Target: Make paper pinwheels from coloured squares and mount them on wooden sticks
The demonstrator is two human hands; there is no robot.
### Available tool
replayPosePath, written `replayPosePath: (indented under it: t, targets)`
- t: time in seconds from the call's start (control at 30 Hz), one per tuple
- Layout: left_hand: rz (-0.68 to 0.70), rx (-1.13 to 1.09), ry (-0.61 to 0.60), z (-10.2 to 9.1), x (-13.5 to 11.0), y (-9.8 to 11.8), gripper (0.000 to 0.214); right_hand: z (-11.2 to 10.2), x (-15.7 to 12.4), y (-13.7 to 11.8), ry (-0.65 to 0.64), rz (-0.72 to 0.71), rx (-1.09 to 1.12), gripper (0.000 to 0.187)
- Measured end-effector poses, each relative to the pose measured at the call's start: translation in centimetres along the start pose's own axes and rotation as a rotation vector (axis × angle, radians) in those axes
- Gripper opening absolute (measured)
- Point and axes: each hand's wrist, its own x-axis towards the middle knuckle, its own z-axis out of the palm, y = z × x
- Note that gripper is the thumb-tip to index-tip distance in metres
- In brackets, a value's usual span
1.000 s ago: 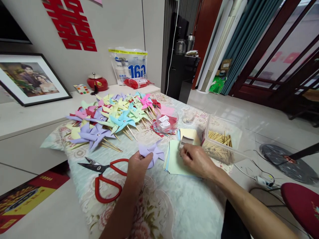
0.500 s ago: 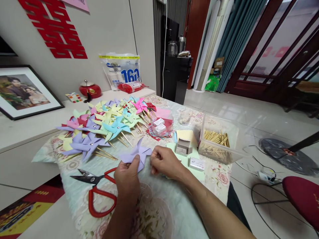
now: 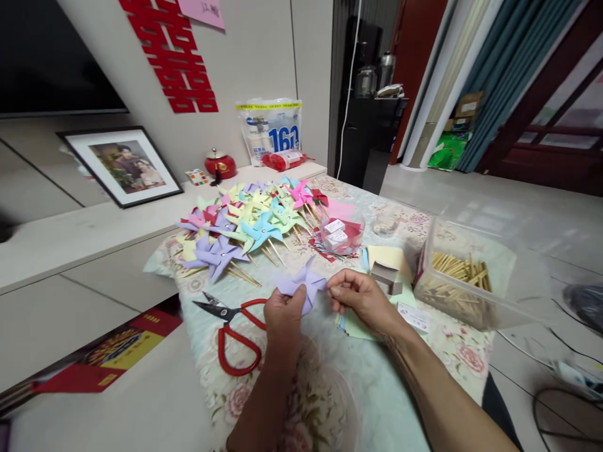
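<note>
Head view: my left hand (image 3: 285,309) is pinching the lilac paper pinwheel (image 3: 308,286); my right hand (image 3: 362,300) is hovering by its right tip, whether gripping anything I cannot tell.

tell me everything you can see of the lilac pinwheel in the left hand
The lilac pinwheel looks like plain paper, folded into pointed vanes. The left hand pinches it, thumb on top, partly covering it, over the floral tablecloth. It faces up, one tip pointing away from the person and another toward the right hand, whose fingertips are right by that tip; whether they touch is unclear. No stick can be seen on it, and its centre is too small to make out.
</note>
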Motion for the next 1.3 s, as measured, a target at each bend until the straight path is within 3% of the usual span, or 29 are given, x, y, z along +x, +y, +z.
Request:
replayPosePath:
  t: [0.4, 0.63, 1.0, 1.3]
  targets:
    - [-0.046, -0.005, -0.117, 0.5, -0.7, 0.2, 0.029, 0.4, -0.4, 0.5, 0.093, -0.377, -0.657, 0.007]
    - [-0.043, 0.005, -0.124, 0.9, -1.1, 0.4, 0.021, 0.6, -0.2, 0.4, 0.118, -0.552, -0.838, 0.013]
    - [-0.058, 0.005, -0.172, 1.0, -1.2, 0.0, 0.025, 1.1, -0.1, 0.6, 0.145, -0.381, -0.710, 0.015]
    - [-0.031, 0.046, -0.183, 0.9, -1.3, 0.1, 0.024, 0.8, 0.3, 1.3, 0.172, -0.321, -0.634, 0.014]
